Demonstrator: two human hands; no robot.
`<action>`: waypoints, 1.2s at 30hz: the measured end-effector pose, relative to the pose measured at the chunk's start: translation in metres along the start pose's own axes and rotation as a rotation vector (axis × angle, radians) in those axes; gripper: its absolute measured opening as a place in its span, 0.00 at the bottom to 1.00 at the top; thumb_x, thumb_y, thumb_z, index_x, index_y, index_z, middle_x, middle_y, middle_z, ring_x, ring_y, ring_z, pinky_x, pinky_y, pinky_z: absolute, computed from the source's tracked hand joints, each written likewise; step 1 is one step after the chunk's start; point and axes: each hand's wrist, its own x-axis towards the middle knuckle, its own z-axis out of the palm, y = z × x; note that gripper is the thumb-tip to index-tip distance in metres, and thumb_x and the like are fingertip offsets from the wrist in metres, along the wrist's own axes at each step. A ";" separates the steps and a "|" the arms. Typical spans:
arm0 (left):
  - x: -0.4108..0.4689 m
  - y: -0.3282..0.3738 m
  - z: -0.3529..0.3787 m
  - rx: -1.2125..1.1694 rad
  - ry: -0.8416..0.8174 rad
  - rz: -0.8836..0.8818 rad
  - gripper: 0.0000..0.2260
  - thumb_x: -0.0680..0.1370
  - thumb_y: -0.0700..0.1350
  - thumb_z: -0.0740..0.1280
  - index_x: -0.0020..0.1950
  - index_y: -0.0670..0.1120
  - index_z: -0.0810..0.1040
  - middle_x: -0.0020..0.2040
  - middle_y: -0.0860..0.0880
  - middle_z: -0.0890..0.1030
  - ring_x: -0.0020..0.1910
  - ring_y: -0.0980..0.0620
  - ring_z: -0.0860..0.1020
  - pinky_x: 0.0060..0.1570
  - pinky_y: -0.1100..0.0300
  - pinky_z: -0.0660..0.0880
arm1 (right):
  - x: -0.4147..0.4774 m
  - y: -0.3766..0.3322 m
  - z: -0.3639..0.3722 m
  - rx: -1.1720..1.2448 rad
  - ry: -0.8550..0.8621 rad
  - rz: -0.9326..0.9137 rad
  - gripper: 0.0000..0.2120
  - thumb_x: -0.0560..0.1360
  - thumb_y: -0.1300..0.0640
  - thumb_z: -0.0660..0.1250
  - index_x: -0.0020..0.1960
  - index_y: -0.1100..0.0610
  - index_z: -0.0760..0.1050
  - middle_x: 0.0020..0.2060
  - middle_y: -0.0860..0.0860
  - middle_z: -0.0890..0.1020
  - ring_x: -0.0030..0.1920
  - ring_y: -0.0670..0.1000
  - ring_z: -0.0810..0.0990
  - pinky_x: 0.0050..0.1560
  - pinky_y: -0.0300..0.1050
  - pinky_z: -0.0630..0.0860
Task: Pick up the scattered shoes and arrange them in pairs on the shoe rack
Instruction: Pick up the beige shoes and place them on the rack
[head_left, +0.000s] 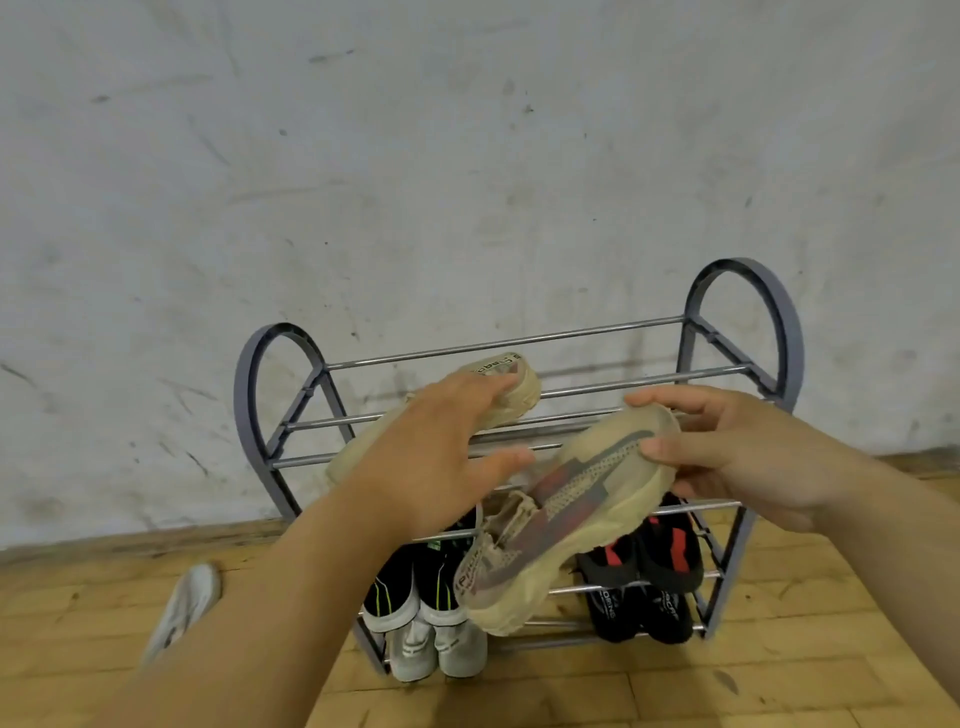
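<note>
A grey two-tier shoe rack (743, 291) stands against the wall. One beige sneaker (511, 382) lies across the top rails at the left, and my left hand (436, 447) rests over its middle with fingers fairly straight and the thumb apart from it. My right hand (727, 457) grips the toe of the matching beige sneaker (561, 525), thumb on its side and fingers around the tip. This sneaker hangs tilted in front of the rack, heel down and toward me.
On the lower tier a black-and-white pair (415, 603) sits at the left and a black-and-red pair (644, 577) at the right. A white shoe (182, 608) lies on the wooden floor left of the rack. The scuffed wall rises right behind the rack.
</note>
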 end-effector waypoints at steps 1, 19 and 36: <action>-0.007 0.009 -0.001 -0.085 -0.054 0.001 0.37 0.74 0.69 0.67 0.79 0.66 0.57 0.78 0.63 0.62 0.76 0.61 0.61 0.75 0.55 0.61 | -0.003 -0.004 -0.001 0.032 -0.029 -0.018 0.19 0.74 0.65 0.74 0.60 0.47 0.83 0.54 0.58 0.86 0.47 0.55 0.87 0.45 0.47 0.84; -0.076 -0.030 -0.048 -0.164 0.049 -0.208 0.43 0.72 0.58 0.75 0.80 0.67 0.52 0.74 0.60 0.69 0.66 0.58 0.74 0.64 0.53 0.75 | 0.041 -0.002 0.079 -0.615 0.269 -0.426 0.25 0.78 0.50 0.71 0.73 0.44 0.70 0.68 0.44 0.74 0.66 0.47 0.74 0.63 0.44 0.70; -0.094 -0.077 -0.058 -0.449 0.347 -0.475 0.33 0.77 0.47 0.75 0.71 0.69 0.59 0.57 0.75 0.65 0.49 0.83 0.68 0.45 0.81 0.65 | 0.098 0.005 0.141 -1.010 0.068 -0.727 0.36 0.73 0.42 0.74 0.78 0.45 0.66 0.65 0.47 0.79 0.64 0.52 0.74 0.66 0.52 0.69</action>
